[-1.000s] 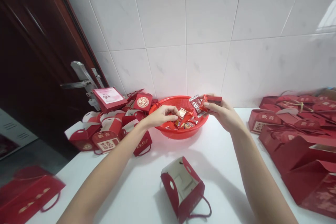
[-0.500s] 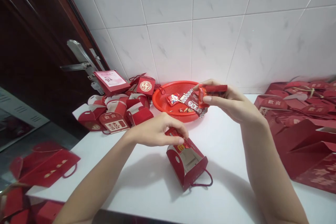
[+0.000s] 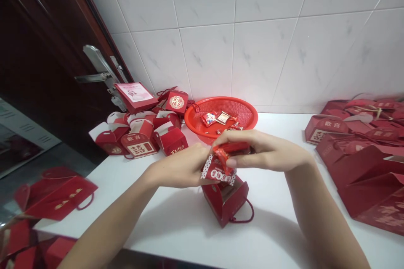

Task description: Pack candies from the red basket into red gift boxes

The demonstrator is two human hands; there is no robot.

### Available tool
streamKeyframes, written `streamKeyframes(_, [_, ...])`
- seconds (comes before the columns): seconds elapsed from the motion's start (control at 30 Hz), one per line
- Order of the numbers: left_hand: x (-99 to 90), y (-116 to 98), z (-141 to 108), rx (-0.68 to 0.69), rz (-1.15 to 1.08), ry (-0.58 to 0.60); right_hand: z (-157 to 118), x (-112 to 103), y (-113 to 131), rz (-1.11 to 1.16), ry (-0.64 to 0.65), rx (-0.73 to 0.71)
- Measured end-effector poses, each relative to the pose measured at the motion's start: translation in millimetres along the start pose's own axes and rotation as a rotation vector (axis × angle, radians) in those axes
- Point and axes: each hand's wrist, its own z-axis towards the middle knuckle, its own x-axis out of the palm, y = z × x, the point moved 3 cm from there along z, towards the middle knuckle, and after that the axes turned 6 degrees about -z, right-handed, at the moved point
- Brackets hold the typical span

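Tiled wall at the back, dark door to the left; white table in front of the wall; a heap of red boxes on its right side, a cluster of red boxes at its left rear; red basket stands between the two groups, near the wall; open red box rests on the table nearer the wearer, its mouth partly covered from view; right hand is partly closed above that box, thumb pressed toward the fingers, with several packets in its grip; left hand reaches in beside them, fingertips hidden, so its opening and any hold cannot be told; dotted-edge packet is over the box; shiny red wrapper lies against that packet, at the right thumb; small wrapped sweets lie inside the basket.
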Motion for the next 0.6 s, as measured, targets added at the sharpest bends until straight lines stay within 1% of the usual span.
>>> streamKeyframes(0.13, [3.5, -2, 0, 0.017, 0.003, 0.019, 2, 6, 1, -0.057, 0.058, -0.005])
streamKeyframes(0.3, [4.3, 4, -6, -0.042, 0.040, 0.008, 3, 8, 2, -0.043, 0.079, -0.022])
streamKeyframes(0.37, [5.2, 6, -8, -0.062, 0.039, 0.002, 4, 10, 1, -0.024, 0.091, -0.020])
streamKeyframes(0.47, [8.0, 7, -11, -0.053, 0.033, 0.005, 7, 12, -3, -0.011, 0.124, -0.017])
streamKeyframes(0.6, [11.9, 10, -14, -0.059, 0.085, 0.018, 11, 14, -8, -0.025, 0.186, -0.035])
